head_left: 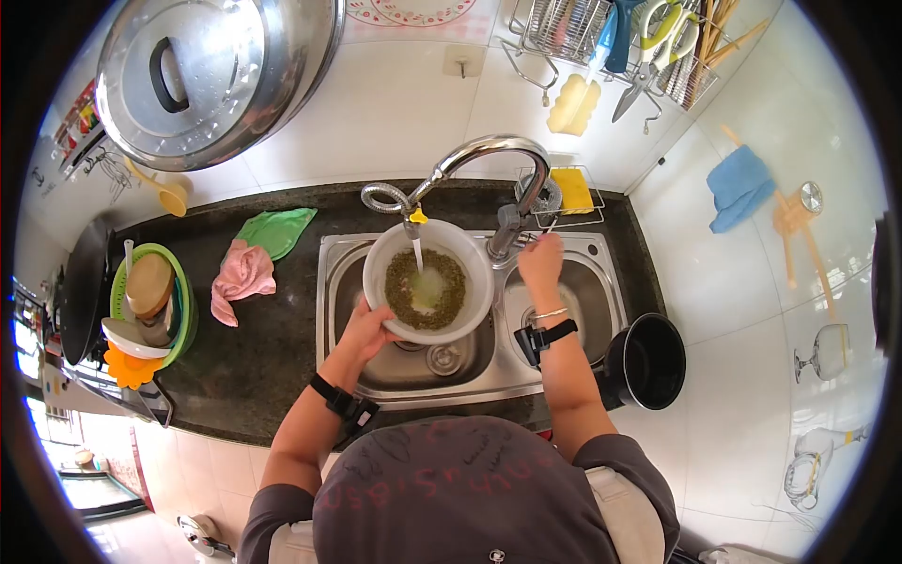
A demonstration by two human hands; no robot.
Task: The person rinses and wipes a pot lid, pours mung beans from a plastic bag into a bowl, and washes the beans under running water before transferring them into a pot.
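My left hand (365, 329) grips the near-left rim of a white bowl (478, 282) above the left sink basin (376, 368). Small green beans (399, 296) lie in the bowl. A stream of water (418, 254) falls onto them from the chrome faucet (496, 144), whose flexible spout ends in a yellow tip (417, 216). Over the right basin (575, 320), my right hand (541, 268) is closed at the faucet's lever (528, 239); its fingertips are slightly blurred.
On the right stands a black pot (648, 362). Left of the sink lie a pink cloth (244, 277) and a green cloth (277, 232), beside a green basket (183, 310) of dishes. A sponge rack (590, 218) sits behind the faucet. A large lid (211, 80) hangs on the wall.
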